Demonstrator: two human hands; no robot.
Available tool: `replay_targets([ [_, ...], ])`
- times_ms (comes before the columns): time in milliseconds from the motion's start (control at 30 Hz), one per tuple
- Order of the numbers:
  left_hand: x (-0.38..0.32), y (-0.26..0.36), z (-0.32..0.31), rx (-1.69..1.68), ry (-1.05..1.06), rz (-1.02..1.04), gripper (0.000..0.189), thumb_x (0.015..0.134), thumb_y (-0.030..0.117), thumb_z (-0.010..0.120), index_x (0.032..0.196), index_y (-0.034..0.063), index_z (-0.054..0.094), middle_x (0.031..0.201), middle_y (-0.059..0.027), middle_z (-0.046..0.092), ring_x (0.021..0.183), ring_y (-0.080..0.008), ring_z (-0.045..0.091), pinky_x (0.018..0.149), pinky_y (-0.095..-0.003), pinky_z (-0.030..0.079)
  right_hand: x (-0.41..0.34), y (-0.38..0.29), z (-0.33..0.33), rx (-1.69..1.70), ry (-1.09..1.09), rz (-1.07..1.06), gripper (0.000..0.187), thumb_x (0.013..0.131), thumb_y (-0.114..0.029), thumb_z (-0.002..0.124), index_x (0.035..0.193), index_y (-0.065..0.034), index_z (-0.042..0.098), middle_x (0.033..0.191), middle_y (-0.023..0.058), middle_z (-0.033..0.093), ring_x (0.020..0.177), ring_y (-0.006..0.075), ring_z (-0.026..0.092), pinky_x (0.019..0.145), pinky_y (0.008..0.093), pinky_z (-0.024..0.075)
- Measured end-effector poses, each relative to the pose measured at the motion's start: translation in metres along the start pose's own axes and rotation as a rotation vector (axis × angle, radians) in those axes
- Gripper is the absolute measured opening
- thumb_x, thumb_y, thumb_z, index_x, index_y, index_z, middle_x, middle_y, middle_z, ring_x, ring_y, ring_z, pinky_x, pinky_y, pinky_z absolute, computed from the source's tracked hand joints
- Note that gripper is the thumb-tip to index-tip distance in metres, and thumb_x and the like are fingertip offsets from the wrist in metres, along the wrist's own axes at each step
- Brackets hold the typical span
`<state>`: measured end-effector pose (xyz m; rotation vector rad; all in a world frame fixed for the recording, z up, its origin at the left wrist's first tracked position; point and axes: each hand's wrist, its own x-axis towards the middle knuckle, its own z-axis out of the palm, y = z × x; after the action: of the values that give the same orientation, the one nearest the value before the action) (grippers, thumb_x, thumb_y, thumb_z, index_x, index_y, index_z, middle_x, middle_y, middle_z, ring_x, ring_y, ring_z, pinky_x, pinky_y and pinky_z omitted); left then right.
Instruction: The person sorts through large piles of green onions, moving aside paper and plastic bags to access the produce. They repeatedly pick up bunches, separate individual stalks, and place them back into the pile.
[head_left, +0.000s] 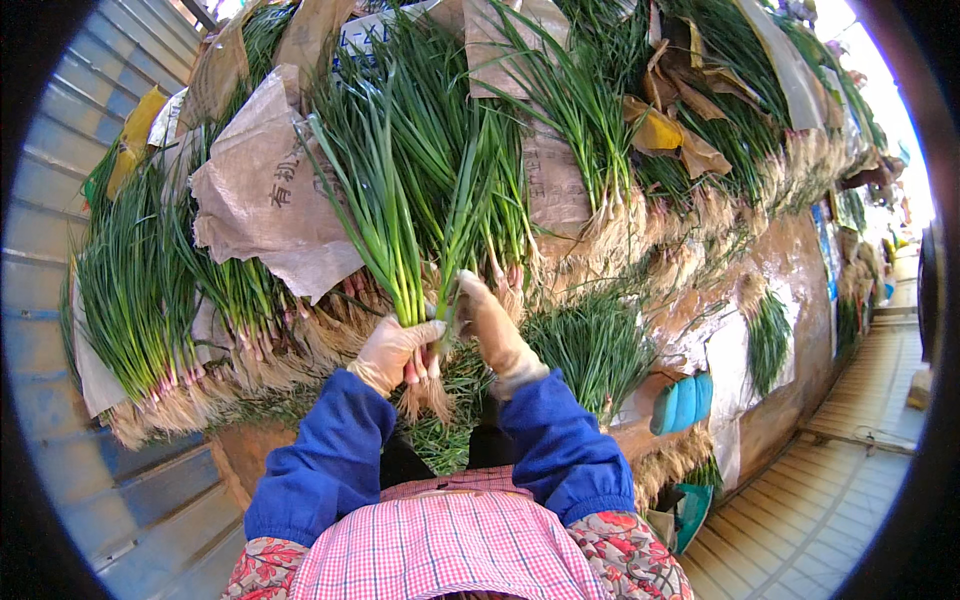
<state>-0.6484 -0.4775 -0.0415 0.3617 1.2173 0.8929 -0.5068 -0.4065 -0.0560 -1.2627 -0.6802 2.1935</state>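
Observation:
My left hand (396, 346), in a pale thin glove, is closed around the lower stalks of a small bunch of green onions (405, 289). The reddish-white bulbs and stringy roots (426, 394) hang below it, and the long leaves point up and away. My right hand (487, 322), gloved too, is just to the right at the bunch's leaves, its fingers bent; whether they pinch a leaf is blurred. Behind both hands lies a large heap of green onions (427, 142), roots towards me. A torn woven sack piece (262, 195) covers part of it at the left.
More green onions (135, 300) lie at the left, others (592, 345) at the right. A small bunch (766, 337) rests on pale sheeting near a blue padded object (681, 405). Cut leaves (442, 442) lie below my hands. Corrugated metal sheeting (52, 247) stands at the left.

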Motion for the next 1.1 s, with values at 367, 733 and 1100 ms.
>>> replay_targets([
  [367, -0.048, 0.039, -0.032, -0.152, 0.255, 0.320, 0.009, 0.080, 0.008, 0.064, 0.084, 0.0037, 0.057, 0.073, -0.0071, 0.061, 0.060, -0.0149, 0.061, 0.049, -0.0255, 0.053, -0.027, 0.060, -0.006, 0.096, -0.316, 0.259, 0.033, 0.089, -0.038, 0.047, 0.072, -0.0108, 0.051, 0.050, -0.0003, 0.045, 0.042, 0.0138, 0.041, 0.040, 0.0256, 0.0321],
  [733, -0.015, 0.015, -0.056, -0.244, 0.143, 0.114, 0.015, 0.083, 0.002, 0.058, 0.097, 0.0010, 0.057, 0.081, -0.0121, 0.065, 0.058, -0.0142, 0.060, 0.050, -0.0252, 0.052, 0.087, -0.027, -0.117, -1.235, 0.613, -0.106, 0.039, 0.086, -0.032, 0.047, 0.110, -0.0029, 0.057, 0.100, 0.0225, 0.062, 0.094, 0.0331, 0.060, 0.083, 0.0413, 0.0451],
  [1100, 0.018, -0.005, 0.000, -0.277, 0.039, 0.070, 0.015, 0.080, 0.005, 0.063, 0.094, 0.0047, 0.057, 0.079, -0.0099, 0.064, 0.066, -0.0170, 0.063, 0.052, -0.0274, 0.050, -0.029, 0.050, -0.017, -0.848, 0.082, -0.699, 0.032, 0.086, -0.039, 0.053, 0.086, -0.0084, 0.062, 0.064, 0.0132, 0.062, 0.060, 0.0282, 0.063, 0.057, 0.0361, 0.0501],
])
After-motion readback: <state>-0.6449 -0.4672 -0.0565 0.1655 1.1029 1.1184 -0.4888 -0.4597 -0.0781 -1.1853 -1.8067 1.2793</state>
